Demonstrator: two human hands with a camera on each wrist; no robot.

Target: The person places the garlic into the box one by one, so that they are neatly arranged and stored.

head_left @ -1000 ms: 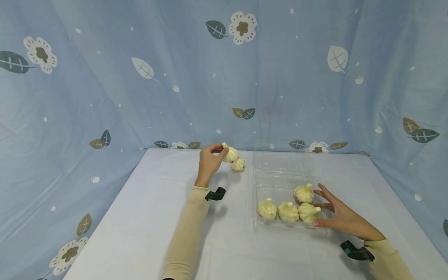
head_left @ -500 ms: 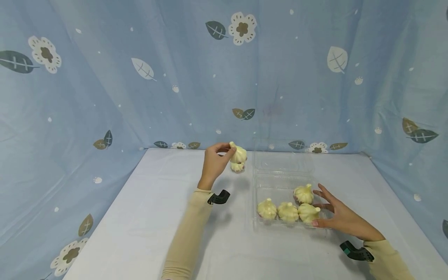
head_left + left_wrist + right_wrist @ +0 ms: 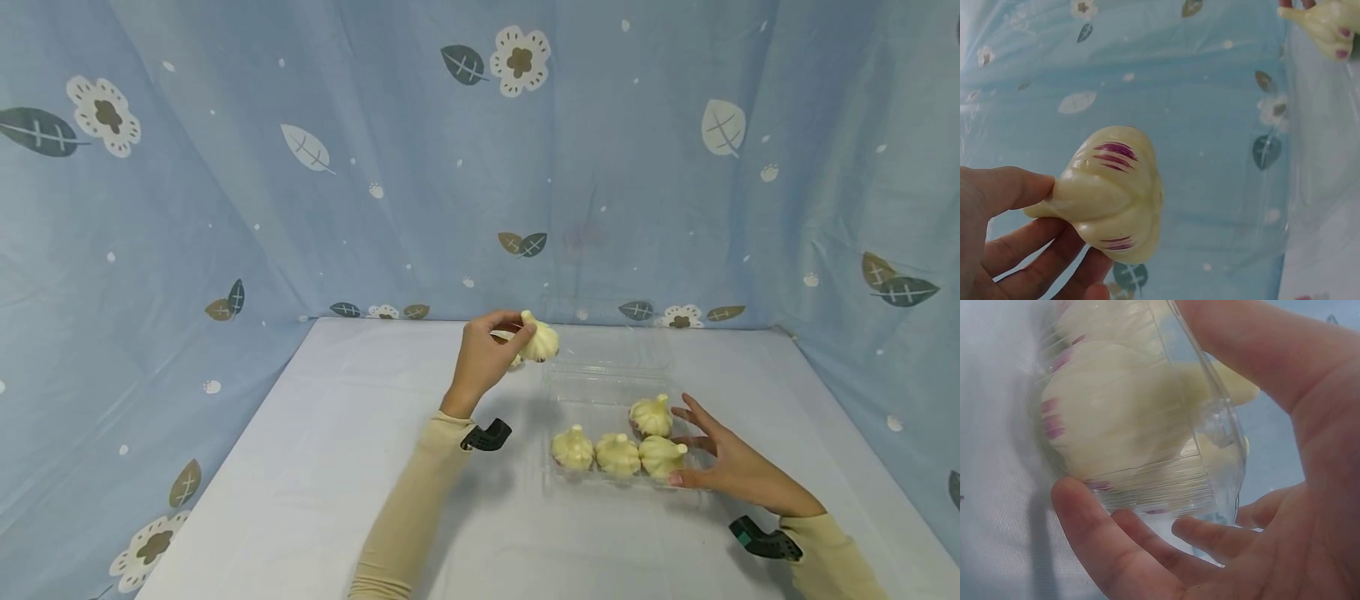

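Note:
My left hand (image 3: 483, 357) pinches a pale garlic bulb (image 3: 542, 342) by its stem, above the table at the box's back left. In the left wrist view the bulb (image 3: 1113, 194) shows purple streaks, with the thumb on its stem. Mostly hidden behind that hand is another garlic bulb (image 3: 516, 362) on the table. A clear plastic box (image 3: 592, 413) holds several garlic bulbs (image 3: 617, 455), along its front and at the right. My right hand (image 3: 742, 471) holds the box's right end, thumb at the front corner; its fingers (image 3: 1116, 556) curve around the clear wall.
The box's clear lid (image 3: 611, 348) lies folded back toward the curtain. A white table (image 3: 337, 467) carries everything. Blue patterned curtains (image 3: 420, 167) stand behind and on both sides. Both wrists wear dark camera mounts (image 3: 487, 435).
My left hand has moved right with the garlic bulb, from over the loose bulb on the table toward the box's back left. The right hand and the box have stayed put.

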